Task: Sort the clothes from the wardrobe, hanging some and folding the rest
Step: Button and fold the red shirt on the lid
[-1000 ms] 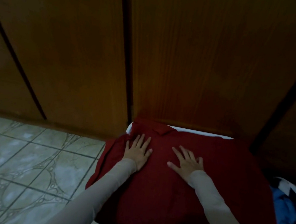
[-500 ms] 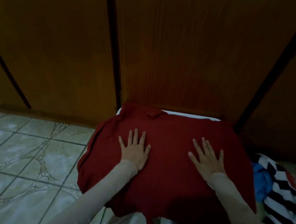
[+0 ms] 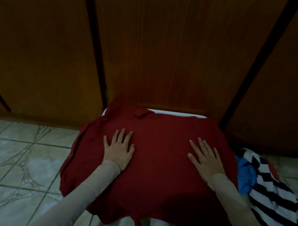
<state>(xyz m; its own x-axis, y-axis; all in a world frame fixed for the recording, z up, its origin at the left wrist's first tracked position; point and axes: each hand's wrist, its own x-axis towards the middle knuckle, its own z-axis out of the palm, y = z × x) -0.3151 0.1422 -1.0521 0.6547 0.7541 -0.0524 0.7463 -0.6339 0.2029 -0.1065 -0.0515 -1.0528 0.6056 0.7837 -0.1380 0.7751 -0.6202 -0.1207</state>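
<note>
Your red garment lies spread over a white-edged support whose rim shows only at the garment's far edge, hard against the wooden wardrobe doors; what kind of support it is you cannot tell, since the cloth covers nearly all of it. Your left hand lies flat on the left half of the garment, palm down, fingers straight and slightly fanned, pointing toward the doors, gripping nothing. Your right hand lies flat on the right half of the garment in the same manner, fingers straight and spread, angled a little to the left, also holding nothing. The two hands are well apart, with a broad stretch of smooth red cloth between them. Both arms wear pale long sleeves that reach to the wrists. At the garment's far edge, left of the middle, a small flap of the cloth is folded over on itself. The garment's left side hangs over the support in loose folds, and its near edge droops toward the tiled floor. Just beside the garment on its right lies a heap of other clothes: a blue piece touching the red cloth's right edge, and a black-and-white striped piece lying to the right of the blue one and partly over it.
</note>
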